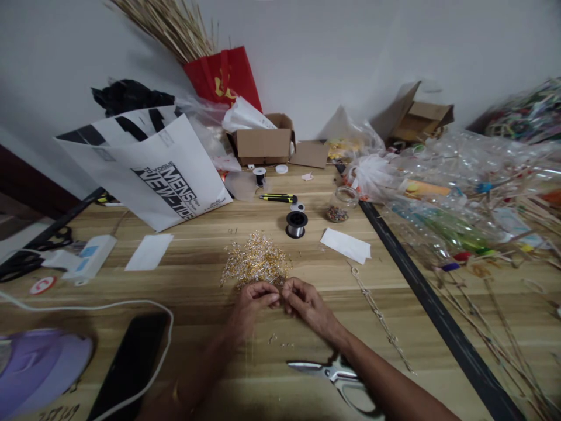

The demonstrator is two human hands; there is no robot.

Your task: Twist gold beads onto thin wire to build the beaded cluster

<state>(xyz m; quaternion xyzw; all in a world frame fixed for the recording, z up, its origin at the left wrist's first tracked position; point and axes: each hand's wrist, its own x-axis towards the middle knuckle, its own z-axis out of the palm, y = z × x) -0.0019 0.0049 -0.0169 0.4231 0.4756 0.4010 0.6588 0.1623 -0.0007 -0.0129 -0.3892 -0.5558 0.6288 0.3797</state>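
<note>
The wooden table (193, 280) has a black strip (416, 292) on its right; wood shows between the black phone (134, 356) and the bead pile (256, 257); a pale wall (315, 47) stands behind; the left hand (262, 294) and right hand (304, 301) nearly touch at the pile's near edge, fingertips pinched together, on what I cannot tell; the beads are tiny, gold and silver.

Spool (297, 224) between pile of bits (256, 259) and jar (344, 201), scissors (329, 372) in front

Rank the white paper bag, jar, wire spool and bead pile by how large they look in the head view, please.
1. White paper bag
2. Bead pile
3. Jar
4. Wire spool
</note>
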